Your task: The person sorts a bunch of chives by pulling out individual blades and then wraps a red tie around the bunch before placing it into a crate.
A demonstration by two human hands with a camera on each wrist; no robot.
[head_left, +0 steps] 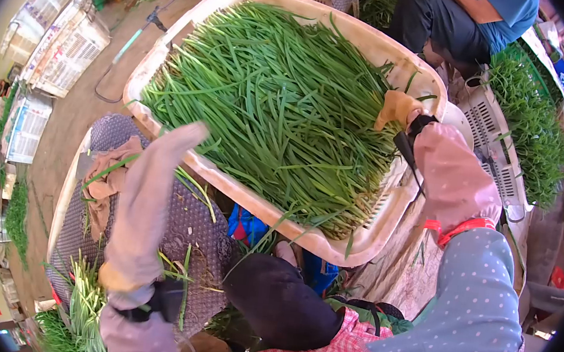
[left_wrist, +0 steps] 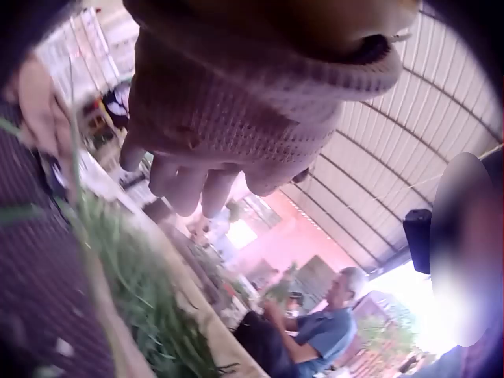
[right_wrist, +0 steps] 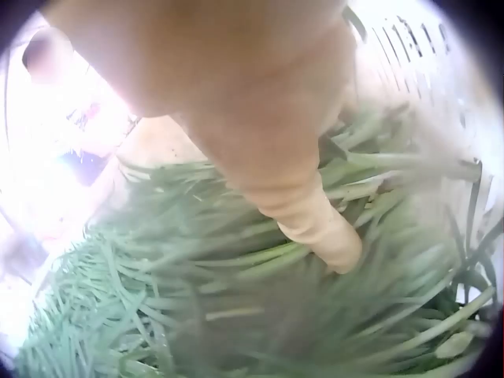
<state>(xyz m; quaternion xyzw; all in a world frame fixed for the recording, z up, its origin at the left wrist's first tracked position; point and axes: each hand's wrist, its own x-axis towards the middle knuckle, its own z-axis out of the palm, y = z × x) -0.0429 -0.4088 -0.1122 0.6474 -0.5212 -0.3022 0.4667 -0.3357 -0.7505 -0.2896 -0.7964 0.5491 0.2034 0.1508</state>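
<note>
A pale plastic crate (head_left: pixel 139 111) is heaped with long, flat-leaved green chives (head_left: pixel 269 99). My right hand (head_left: pixel 399 109), in a tan glove, is at the crate's right end with its fingers down on the chives. A straight gloved finger (right_wrist: pixel 331 240) touches the stalks in the right wrist view; the other fingers are mostly hidden. My left hand (head_left: pixel 149 196), gloved and motion-blurred, is raised over the patterned cloth left of the crate. Its fingers (left_wrist: pixel 185 189) are extended in the left wrist view, with nothing held.
A brown rag (head_left: pixel 113 175) and loose stalks lie on the patterned cloth (head_left: pixel 203 243). More chives (head_left: pixel 86 306) are at the lower left. A seated person (head_left: pixel 456 22) is behind the crate, beside another crate (head_left: pixel 496 136) of greens. Stacked crates (head_left: pixel 68 50) stand at left.
</note>
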